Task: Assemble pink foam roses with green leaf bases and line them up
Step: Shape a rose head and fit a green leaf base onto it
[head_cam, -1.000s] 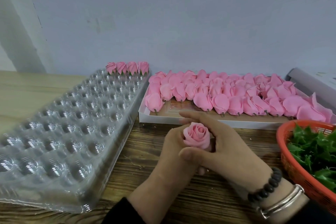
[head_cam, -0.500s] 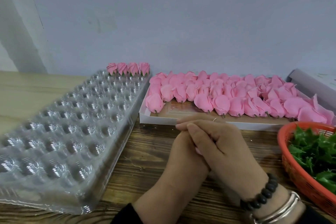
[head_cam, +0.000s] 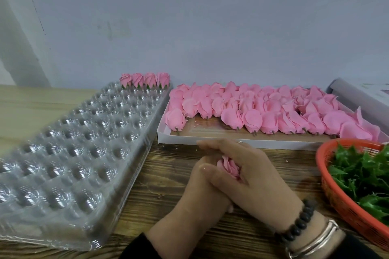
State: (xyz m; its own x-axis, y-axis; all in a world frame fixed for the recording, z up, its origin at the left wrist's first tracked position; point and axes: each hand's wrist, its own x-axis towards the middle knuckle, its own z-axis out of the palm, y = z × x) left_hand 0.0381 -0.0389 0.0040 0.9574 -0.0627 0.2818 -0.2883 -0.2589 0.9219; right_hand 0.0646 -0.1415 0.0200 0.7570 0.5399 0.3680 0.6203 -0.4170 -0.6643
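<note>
I see my left hand (head_cam: pixel 202 183) and right hand (head_cam: pixel 252 176) both curled tightly around one pink rose (head_cam: pixel 230 167) above the worktop (head_cam: pixel 168 176).

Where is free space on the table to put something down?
Bare wood shows between the plastic tray and the hands, and between the right hand and the orange basket. The cardboard box of pink roses is crowded; only its front strip is bare.
</note>
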